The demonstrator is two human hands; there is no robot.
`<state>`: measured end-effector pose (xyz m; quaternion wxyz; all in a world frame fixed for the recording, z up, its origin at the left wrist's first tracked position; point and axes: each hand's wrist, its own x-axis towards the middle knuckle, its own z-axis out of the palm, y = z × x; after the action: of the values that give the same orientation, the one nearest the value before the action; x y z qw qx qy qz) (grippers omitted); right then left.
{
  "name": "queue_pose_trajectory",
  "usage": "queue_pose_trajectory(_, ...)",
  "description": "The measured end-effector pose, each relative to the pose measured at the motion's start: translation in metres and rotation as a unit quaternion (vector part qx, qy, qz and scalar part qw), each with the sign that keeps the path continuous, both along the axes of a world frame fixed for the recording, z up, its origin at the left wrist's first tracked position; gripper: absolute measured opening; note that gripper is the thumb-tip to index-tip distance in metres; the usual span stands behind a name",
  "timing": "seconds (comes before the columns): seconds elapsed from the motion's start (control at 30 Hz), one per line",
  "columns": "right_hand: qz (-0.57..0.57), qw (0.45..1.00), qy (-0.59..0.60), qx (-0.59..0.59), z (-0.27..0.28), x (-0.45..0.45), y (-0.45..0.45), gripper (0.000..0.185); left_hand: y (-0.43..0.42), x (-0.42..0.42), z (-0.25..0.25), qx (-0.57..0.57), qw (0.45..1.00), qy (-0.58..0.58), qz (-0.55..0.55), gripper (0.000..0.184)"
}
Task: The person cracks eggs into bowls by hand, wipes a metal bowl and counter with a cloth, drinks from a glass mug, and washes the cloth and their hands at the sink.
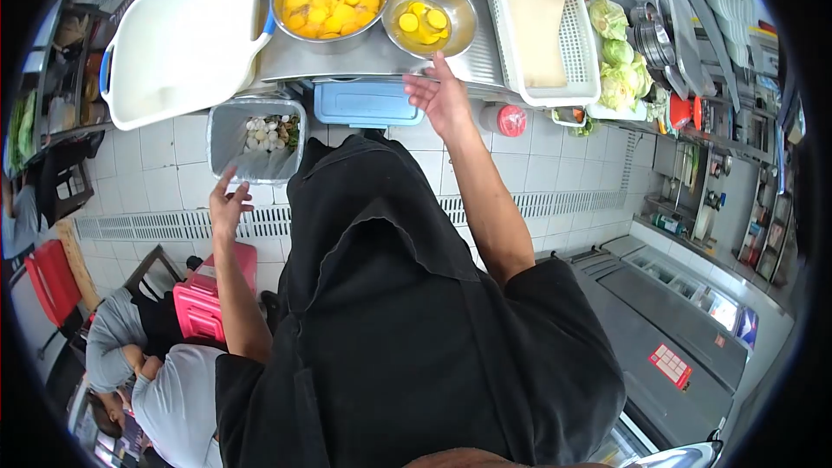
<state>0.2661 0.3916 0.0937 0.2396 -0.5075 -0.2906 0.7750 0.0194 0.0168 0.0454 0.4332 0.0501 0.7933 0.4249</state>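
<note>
My right hand (440,97) is raised at the counter's front edge, fingers apart and nothing in it. Just beyond it stands a small steel bowl (464,28) with a few cracked eggs (422,22) inside. To its left is a larger steel bowl (276,9) full of raw egg yolks (336,2). Low on the left, my left hand (229,204) hangs with its fingers spread, holding nothing. It is by the near side of a lined bin (224,143) that contains eggshells (267,133).
On the counter (299,62) sit a white tub (186,35) and a white basket (582,61) with a pale sheet. Cabbages (619,54) lie to the right. Below are a blue-lidded box (368,104) and a red-lidded jar (511,120). A seated person (178,390) is behind left.
</note>
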Motion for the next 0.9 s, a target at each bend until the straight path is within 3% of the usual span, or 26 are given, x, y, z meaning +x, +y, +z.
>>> queue_pose_trajectory(0.1, -0.030, 0.998, 0.025, 0.039, -0.008, -0.006, 0.021, 0.036, 0.011, 0.002, -0.016, 0.015, 0.999, -0.036, -0.011, 0.053)
queue_pose_trajectory(0.2, -0.080, 0.994, 0.038, 0.063, -0.019, -0.006, 0.025, 0.024, 0.025, 0.000, -0.023, 0.018, 0.999, -0.034, -0.029, 0.053)
queue_pose_trajectory(0.4, -0.118, 0.990, 0.048, 0.059, -0.025, -0.002, 0.021, 0.019, 0.038, -0.004, -0.032, 0.006, 0.998, -0.047, -0.030, 0.053)
queue_pose_trajectory(0.63, 0.029, 0.953, -0.222, 0.205, 0.036, 0.011, 0.042, 0.022, 0.036, 0.003, -0.035, -0.017, 0.996, -0.071, -0.041, 0.052)
queue_pose_trajectory(0.77, 0.117, 0.918, -0.286, 0.250, 0.052, 0.022, 0.063, 0.023, 0.036, 0.006, -0.040, -0.007, 0.996, -0.079, -0.029, 0.052)
queue_pose_trajectory(0.9, 0.137, 0.919, -0.292, 0.225, 0.061, 0.029, 0.069, 0.021, 0.029, 0.010, -0.049, -0.014, 0.996, -0.088, -0.020, 0.052)
